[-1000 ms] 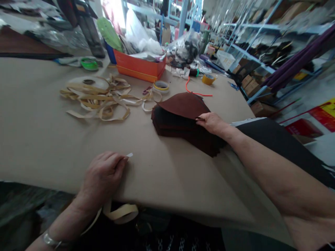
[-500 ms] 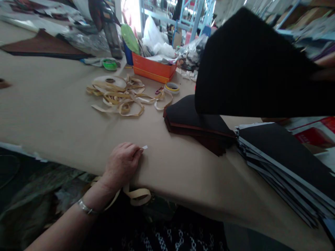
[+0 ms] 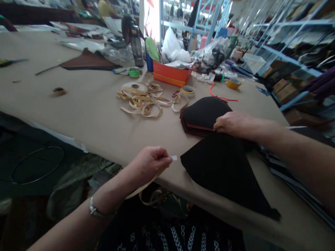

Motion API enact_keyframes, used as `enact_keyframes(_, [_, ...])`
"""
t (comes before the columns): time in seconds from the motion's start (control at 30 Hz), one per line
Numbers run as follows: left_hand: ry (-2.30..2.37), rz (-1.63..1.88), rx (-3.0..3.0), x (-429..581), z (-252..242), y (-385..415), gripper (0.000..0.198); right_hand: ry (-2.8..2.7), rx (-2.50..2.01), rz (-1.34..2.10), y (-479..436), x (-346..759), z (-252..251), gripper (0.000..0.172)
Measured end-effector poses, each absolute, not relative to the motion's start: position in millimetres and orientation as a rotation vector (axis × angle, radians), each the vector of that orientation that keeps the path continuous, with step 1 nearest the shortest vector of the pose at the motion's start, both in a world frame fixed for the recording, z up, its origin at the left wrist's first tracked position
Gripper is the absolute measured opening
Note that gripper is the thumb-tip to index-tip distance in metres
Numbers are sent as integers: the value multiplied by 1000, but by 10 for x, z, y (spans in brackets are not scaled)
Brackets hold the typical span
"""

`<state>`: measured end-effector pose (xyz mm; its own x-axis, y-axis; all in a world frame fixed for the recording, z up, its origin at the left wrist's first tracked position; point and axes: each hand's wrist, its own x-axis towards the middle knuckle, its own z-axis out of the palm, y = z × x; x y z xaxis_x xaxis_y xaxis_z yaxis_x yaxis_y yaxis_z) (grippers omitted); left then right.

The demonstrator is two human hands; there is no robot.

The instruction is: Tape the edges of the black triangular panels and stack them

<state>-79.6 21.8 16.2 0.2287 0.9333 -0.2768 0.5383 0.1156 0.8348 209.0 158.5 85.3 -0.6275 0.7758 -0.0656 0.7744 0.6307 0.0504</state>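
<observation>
My left hand (image 3: 150,162) is closed in a pinch at the table's front edge, on a narrow cream tape (image 3: 142,190). The tape's white end pokes out past the fingertips, and the rest hangs below the edge. A single black fabric panel (image 3: 222,170) lies flat just right of that hand. Behind it sits a stack of black and reddish-brown panels (image 3: 202,111). My right hand (image 3: 232,123) reaches over from the right, its fingers pinched on the stack's front edge. How many layers they grip cannot be made out.
Tangled cream tape (image 3: 146,101) lies around a white roll behind my hands, with a tape ring (image 3: 187,91) beside it. An orange box (image 3: 171,73) stands farther back. Another stack of panels (image 3: 295,174) lies under my right arm. A small brown roll (image 3: 59,91) is at left.
The black panel held up at the right now lies on the table before me. My right hand has come left to the stack. The left hand keeps the tape; the view has shifted.
</observation>
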Motion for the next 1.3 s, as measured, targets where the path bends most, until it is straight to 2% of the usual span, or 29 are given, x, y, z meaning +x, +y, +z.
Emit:
enact_keyframes(0.07, [1401, 481, 1495, -711, 122, 144, 25, 2808, 1296, -4, 1510, 1836, 595, 17])
enact_keyframes(0.13, [1380, 456, 1461, -627, 72, 89, 23, 2904, 1433, -201, 1302, 1726, 421, 28])
enact_keyframes(0.2, [1371, 437, 1437, -541, 35, 61, 21, 2922, 1666, -727, 988, 1707, 298, 28])
enact_keyframes(0.3, [1356, 406, 1437, -412, 19, 56, 20, 2601, 1876, -1606, 473, 1731, 146, 25])
enact_keyframes(0.43, [1310, 330, 1494, -250, 55, 62, 22, 2257, 1901, -2110, 50, 1743, -11, 23])
enact_keyframes(0.53, [1295, 257, 1617, -167, 102, 54, 22, 2254, 1872, -2157, -31, 1754, -35, 11])
enact_keyframes(0.8, [1234, 14, 2150, -209, 266, 134, 32, 2353, 1814, -2077, -50, 1823, 47, 13])
enact_keyframes(0.87, [1240, -61, 2199, -223, 336, 176, 28, 2380, 1822, -2068, -55, 1837, 47, 13])
enact_keyframes(0.97, [1249, -167, 2151, -196, 438, 203, 25, 2401, 1849, -2069, -52, 1859, 64, 13])
enact_keyframes(1.13, [1218, 44, 1986, -94, 497, 137, 23, 2401, 1845, -2077, -52, 1894, 137, 13])
enact_keyframes(1.3, [1092, -51, 1811, -66, 403, 78, 24, 2406, 1830, -2074, -81, 1947, 156, 11])
